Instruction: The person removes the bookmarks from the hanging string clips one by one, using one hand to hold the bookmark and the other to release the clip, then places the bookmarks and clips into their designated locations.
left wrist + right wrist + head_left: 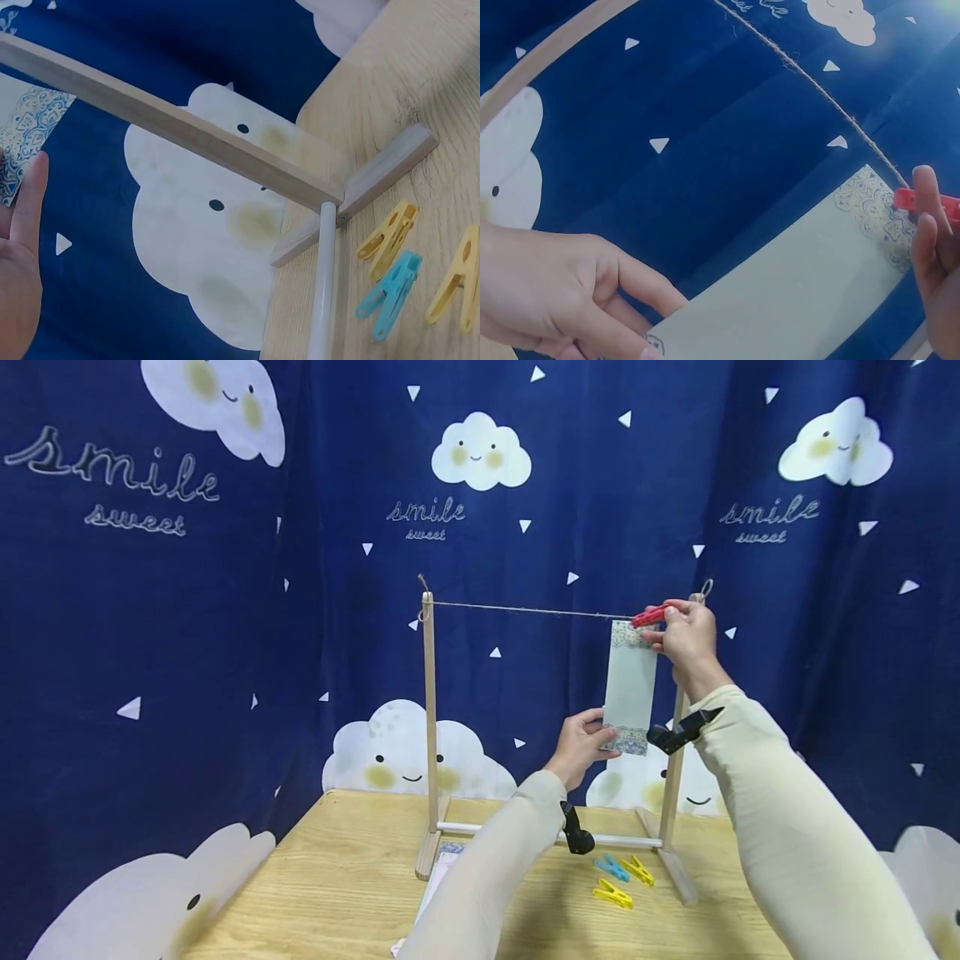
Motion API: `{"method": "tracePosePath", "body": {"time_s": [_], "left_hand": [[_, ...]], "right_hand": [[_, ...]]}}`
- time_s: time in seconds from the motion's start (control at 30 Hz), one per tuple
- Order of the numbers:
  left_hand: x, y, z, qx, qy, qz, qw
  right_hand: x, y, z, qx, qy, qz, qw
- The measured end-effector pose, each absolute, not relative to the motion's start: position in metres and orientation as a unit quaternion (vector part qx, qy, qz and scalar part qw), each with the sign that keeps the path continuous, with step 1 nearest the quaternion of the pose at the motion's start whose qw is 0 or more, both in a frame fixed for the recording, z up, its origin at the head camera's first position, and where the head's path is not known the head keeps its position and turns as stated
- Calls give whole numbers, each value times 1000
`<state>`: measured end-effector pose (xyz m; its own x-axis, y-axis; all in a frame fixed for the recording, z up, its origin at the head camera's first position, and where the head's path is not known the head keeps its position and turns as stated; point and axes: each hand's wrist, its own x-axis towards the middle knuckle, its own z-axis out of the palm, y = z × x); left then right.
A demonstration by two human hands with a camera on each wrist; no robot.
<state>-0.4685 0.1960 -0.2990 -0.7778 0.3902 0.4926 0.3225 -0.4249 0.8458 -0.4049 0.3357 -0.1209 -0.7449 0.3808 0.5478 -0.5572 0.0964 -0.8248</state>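
A pale green paper card (630, 685) with patterned bands at both ends hangs just under the twine (517, 609), near its right end. My right hand (690, 635) pinches a red clothespin (651, 616) at the card's top edge, by the twine. Whether the clothespin's tips have the twine between them cannot be made out. Lower down, my left hand (581, 743) pinches the card's bottom left corner between thumb and fingers. In the right wrist view the card (780, 277) slants between both hands, and the red clothespin (906, 199) meets its patterned end.
The twine runs between two wooden posts (431, 710) joined by a white bar (622, 841). On the table (315, 877) lie a blue clothespin (612, 867) and two yellow clothespins (613, 894). More patterned paper (442, 864) lies partly behind the left sleeve.
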Motion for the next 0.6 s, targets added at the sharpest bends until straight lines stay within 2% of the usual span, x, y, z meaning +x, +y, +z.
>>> {"method": "tracePosePath", "body": {"time_s": [0.23,0.47,0.6], "left_hand": [[-467,197,-301,332,537,775,29],[-467,192,-302,335,527,781,27],[-468,184,-307,328,525,785,18]], "right_hand": [[-403,334,-121,49,-640,686,343],[-395,339,-117,96,-471,827,293],[-393,340,-118,124,-448,842,272]]}}
